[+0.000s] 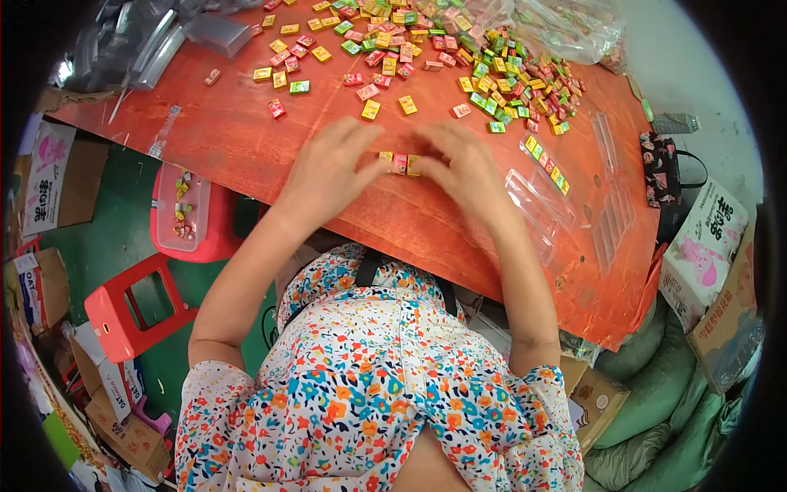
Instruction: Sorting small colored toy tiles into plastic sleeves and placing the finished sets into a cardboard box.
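Near the front edge of the red-topped table, a short row of small candy-type boxes [400, 163], yellow at the ends and red in the middle, sits between my hands. My left hand [332, 164] presses the row's left end with its thumb, fingers curved over. From the other side, the thumb of my right hand [461, 162] meets the right end, its fingers slightly blurred. Beyond my fingertips lie loose boxes, among them a yellow one [407, 105] and a pink one [461, 110]. To the right, a narrow clear tray [531, 152] holds a line of yellow and green boxes.
A large heap of small boxes [492, 82] covers the far table [246, 156], beside a clear bag [566, 33]. Empty clear trays [537, 215] lie right; clear plastic cases [217, 34] pile far left. Red stools [135, 307] and cartons [74, 176] stand on the green floor.
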The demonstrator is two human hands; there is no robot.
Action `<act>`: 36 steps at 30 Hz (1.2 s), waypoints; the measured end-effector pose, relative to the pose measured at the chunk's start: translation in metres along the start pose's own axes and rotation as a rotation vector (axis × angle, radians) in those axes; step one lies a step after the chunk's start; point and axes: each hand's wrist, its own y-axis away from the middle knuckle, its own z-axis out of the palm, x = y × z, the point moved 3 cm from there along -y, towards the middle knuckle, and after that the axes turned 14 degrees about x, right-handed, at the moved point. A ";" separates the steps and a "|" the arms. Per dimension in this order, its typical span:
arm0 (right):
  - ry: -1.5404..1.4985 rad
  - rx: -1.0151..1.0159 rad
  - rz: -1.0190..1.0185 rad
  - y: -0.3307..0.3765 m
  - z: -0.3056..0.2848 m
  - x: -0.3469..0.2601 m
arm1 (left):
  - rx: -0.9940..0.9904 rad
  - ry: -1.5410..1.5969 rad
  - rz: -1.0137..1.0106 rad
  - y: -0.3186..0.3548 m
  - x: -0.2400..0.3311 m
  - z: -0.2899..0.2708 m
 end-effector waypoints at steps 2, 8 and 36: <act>0.090 0.087 -0.074 -0.019 -0.003 0.007 | 0.061 0.004 -0.008 -0.012 -0.011 -0.002; 0.263 0.213 -0.285 -0.078 0.030 0.008 | -0.035 -0.212 -0.119 -0.058 -0.045 0.025; 0.099 0.049 -0.073 0.027 -0.015 0.010 | -0.017 0.072 -0.393 0.001 -0.012 -0.013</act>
